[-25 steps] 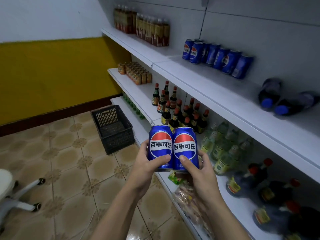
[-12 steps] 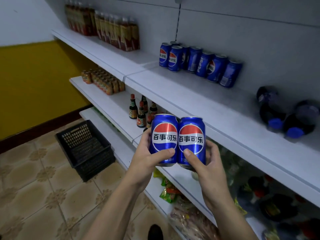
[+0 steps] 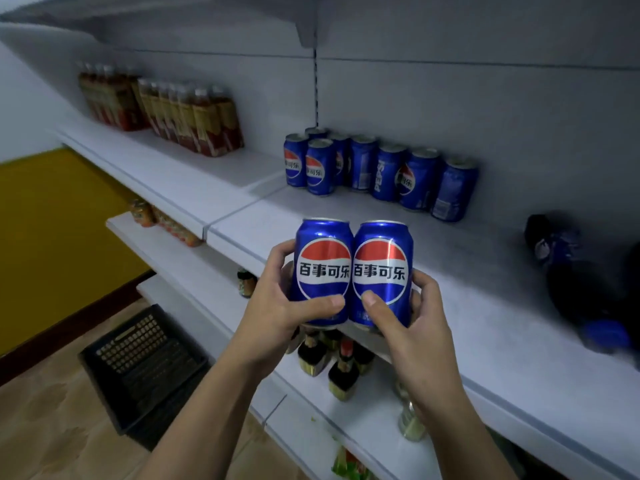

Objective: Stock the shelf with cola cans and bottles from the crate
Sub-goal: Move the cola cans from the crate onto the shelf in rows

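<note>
White metal shelf (image 3: 450, 278), several tiers, fills most of the view. Tiled floor (image 3: 52, 427) down left, with a black plastic crate (image 3: 145, 368) on it beside the lowest tier. Dark cola bottles (image 3: 581, 282) with blue caps lie on their sides at the far right of the tier facing me; they're blurred. Packs of brown drink bottles (image 3: 194, 123) stand at the left end of that tier, against the back panel. A row of blue cola cans (image 3: 388, 171) stands upright between those two groups, near the back.

My left hand (image 3: 277, 317) grips the left can (image 3: 323, 268), thumb across the front and fingers round the far side. My right hand (image 3: 415, 327) grips the right can (image 3: 381, 268) the same way. Both cans are upright, sides touching, logos facing me, at the tier's front edge and nearer me than the row. Small dark sauce bottles (image 3: 343, 372) stand on the tier underneath, partly hidden by my hands.
</note>
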Tool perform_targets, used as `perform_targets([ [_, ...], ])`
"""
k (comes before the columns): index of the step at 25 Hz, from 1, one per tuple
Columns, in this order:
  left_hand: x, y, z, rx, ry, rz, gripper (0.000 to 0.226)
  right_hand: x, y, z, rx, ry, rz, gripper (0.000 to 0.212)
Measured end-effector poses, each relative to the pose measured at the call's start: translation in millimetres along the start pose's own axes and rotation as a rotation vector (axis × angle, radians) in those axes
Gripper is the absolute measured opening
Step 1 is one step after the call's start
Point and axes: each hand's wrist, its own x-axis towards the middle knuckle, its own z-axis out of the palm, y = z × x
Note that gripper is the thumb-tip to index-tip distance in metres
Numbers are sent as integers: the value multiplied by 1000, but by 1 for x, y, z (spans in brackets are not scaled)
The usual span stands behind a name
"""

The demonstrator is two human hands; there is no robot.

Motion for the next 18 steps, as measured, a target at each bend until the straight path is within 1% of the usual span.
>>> perform_targets([
  [2,22,0,-3,32,-34,-3,88,15,0,0,-41,51,1,66],
  [7,86,-4,-25,248,-136,27,89,60,5,11,-239,116,23,54],
  [10,126,-7,-42,336,-177,35,86,89,4,27,-348,163,53,64],
  [13,170,-4,-60,437,-295,53,88,123,-2,48,-456,195,77,71],
  [15,197,0,-70,559,-372,91,87,143,-3,59,-524,209,79,74],
  [17,222,3,-78,778,-420,185,83,159,-2,69,-578,241,85,76],
  [18,231,3,-79,901,-411,236,81,165,-1,72,-593,245,93,76],
])
